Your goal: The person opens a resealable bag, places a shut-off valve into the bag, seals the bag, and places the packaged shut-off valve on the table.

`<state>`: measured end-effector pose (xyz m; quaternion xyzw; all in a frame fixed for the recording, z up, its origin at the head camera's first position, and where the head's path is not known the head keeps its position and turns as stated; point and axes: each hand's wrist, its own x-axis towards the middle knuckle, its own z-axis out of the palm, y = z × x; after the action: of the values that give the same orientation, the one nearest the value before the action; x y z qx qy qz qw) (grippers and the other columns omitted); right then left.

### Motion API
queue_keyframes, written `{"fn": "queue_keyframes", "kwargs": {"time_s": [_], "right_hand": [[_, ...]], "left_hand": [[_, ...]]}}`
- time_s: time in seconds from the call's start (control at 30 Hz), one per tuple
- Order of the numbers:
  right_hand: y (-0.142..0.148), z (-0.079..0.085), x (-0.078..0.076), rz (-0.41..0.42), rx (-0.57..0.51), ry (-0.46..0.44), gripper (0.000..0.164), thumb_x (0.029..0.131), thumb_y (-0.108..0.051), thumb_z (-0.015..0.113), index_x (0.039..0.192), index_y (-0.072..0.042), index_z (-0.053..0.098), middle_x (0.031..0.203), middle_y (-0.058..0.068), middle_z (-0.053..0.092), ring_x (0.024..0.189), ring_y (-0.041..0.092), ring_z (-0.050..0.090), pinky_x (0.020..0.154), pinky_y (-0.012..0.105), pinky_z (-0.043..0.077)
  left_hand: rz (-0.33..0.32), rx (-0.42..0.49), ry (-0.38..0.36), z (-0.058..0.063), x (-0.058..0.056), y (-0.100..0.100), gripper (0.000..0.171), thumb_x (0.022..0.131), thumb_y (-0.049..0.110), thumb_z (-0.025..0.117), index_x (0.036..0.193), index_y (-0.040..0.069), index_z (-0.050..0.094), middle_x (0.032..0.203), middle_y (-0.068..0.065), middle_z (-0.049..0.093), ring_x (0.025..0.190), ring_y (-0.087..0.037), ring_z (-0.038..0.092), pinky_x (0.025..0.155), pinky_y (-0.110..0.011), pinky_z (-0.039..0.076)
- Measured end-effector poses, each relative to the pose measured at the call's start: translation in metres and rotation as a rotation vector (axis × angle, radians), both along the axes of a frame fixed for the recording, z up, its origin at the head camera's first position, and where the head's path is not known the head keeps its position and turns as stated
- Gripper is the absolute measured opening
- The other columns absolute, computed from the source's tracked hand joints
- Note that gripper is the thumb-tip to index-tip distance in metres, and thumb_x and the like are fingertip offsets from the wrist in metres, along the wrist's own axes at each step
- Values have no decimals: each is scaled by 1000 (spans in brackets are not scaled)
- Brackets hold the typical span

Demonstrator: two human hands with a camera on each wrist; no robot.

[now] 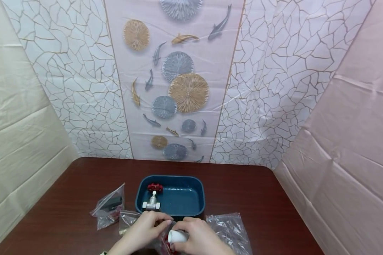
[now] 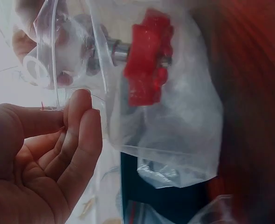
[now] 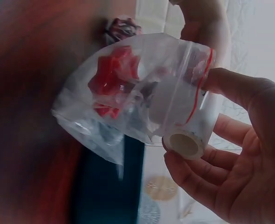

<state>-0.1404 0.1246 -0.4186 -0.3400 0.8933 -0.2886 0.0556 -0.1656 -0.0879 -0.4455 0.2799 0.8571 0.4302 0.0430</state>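
Note:
In front of the tray, my left hand (image 1: 148, 226) pinches the edge of a clear zip bag (image 2: 184, 135) between thumb and fingertips. My right hand (image 1: 199, 235) grips a white pipe-like valve body (image 3: 186, 144) at the bag's mouth, its round open end facing out. A red handwheel (image 2: 147, 60) on a metal stem sits inside the bag, in line with the white part. The bag's red-striped zip edge (image 3: 200, 86) lies across the white body in the right wrist view.
A blue tray (image 1: 182, 198) stands behind the hands, with a metal gate valve (image 1: 151, 202) with a red handwheel at its left. Another bag with dark and red contents (image 1: 110, 205) lies left, a bag (image 1: 126, 221) beside the left hand, and a clear bag (image 1: 231, 230) right.

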Motion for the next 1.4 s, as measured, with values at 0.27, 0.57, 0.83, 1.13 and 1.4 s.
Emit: {"fn": "queue_keyframes", "kwargs": {"time_s": [0.27,0.57,0.83,1.13,1.4], "right_hand": [[-5,-12,0,-40,24,-84,27,78,-36,73,101,-24,69,82,-17,52,66,-3,48,53,19,42],[-9,-16,1,-28,54,-101,35,79,-39,71,110,-23,66,85,-15,51,67,-1,47,54,21,42],[0,-24,-1,29,-61,-135,43,79,-32,74,118,-20,60,103,-12,51,83,-2,48,64,20,44],[14,-37,-1,-66,-129,-217,58,75,-21,78,126,-19,50,99,-7,46,78,3,47,63,23,43],[26,-45,-2,-72,-145,-345,27,80,-7,67,107,-8,62,71,-11,56,58,2,52,54,22,44]], "left_hand": [[-17,-3,-50,-9,-1,0,21,92,31,58,97,16,73,87,12,66,74,0,58,62,-23,47],[-27,21,-16,-12,0,-2,23,92,35,57,96,19,73,85,15,66,75,0,58,62,-23,47],[-11,37,-93,-13,-1,-6,20,92,32,58,96,18,72,75,12,63,49,-5,51,45,-25,43],[2,28,-125,-14,-1,-7,23,91,33,59,97,16,72,68,10,60,49,-6,50,45,-25,42],[5,26,-129,-15,0,-9,24,91,36,59,97,16,72,60,9,57,45,-6,50,43,-25,42]]}}
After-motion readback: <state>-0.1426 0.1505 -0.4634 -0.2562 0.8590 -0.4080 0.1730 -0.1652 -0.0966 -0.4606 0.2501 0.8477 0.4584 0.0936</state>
